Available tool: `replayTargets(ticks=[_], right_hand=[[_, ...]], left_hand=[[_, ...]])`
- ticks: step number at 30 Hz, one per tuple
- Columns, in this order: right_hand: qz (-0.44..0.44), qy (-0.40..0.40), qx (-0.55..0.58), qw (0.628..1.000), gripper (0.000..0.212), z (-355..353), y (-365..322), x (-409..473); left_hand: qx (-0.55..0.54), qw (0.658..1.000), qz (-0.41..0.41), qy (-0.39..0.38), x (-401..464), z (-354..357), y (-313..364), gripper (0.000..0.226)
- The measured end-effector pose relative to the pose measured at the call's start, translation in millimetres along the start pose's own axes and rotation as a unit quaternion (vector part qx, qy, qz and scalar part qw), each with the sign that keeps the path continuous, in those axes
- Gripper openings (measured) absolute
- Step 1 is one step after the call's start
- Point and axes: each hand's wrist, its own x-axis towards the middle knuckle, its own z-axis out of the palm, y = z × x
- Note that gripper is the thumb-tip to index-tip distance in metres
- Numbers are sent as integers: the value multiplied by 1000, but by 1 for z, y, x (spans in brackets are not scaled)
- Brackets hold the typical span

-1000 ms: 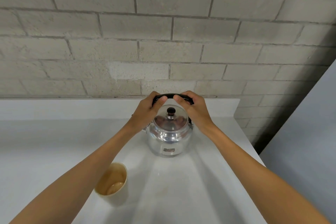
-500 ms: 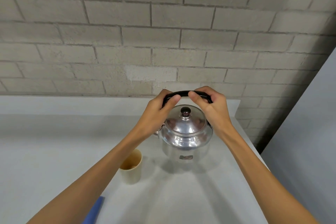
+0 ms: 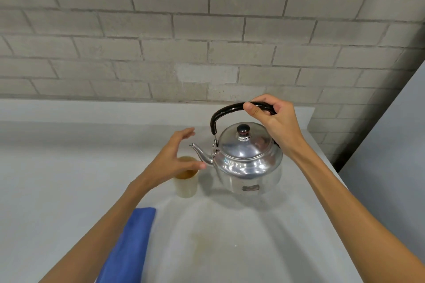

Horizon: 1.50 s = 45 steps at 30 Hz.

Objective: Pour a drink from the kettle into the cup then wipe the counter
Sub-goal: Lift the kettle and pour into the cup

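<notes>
A shiny steel kettle (image 3: 248, 163) with a black arched handle and a dark lid knob stands on the white counter (image 3: 230, 248), its spout pointing left. My right hand (image 3: 273, 122) grips the top of the handle. Just left of the spout stands a cream cup (image 3: 186, 185) with brownish liquid inside. My left hand (image 3: 174, 156) hovers over the cup with fingers spread, holding nothing and partly hiding its rim. A folded blue cloth (image 3: 128, 248) lies on the counter near me, partly under my left forearm.
A grey brick wall (image 3: 207, 30) rises behind the counter's low white backsplash. The counter's right edge (image 3: 340, 181) drops off beside a grey panel (image 3: 395, 156). A faint yellowish stain (image 3: 202, 246) marks the counter in front of the kettle.
My left hand has let go of the kettle handle and dropped toward the cup, fingers open. The right hand keeps its grip. The view has tilted down, showing the blue cloth.
</notes>
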Motion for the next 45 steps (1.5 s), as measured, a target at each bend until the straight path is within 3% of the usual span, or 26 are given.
replayTargets(ticks=[12, 20, 26, 45], right_hand=[[9, -50, -51, 997, 16, 15, 11, 4], [3, -81, -79, 994, 16, 16, 6, 8], [-8, -94, -87, 992, 20, 12, 0, 10], [-18, -101, -123, 987, 23, 0, -15, 16]], left_hand=[[-40, 994, -99, -7, -29, 10, -67, 128], [-81, 990, -118, 3, -33, 20, -78, 114], [-100, 990, -102, 5, -33, 25, -78, 88], [-103, 991, -90, 10, -33, 25, -87, 80]])
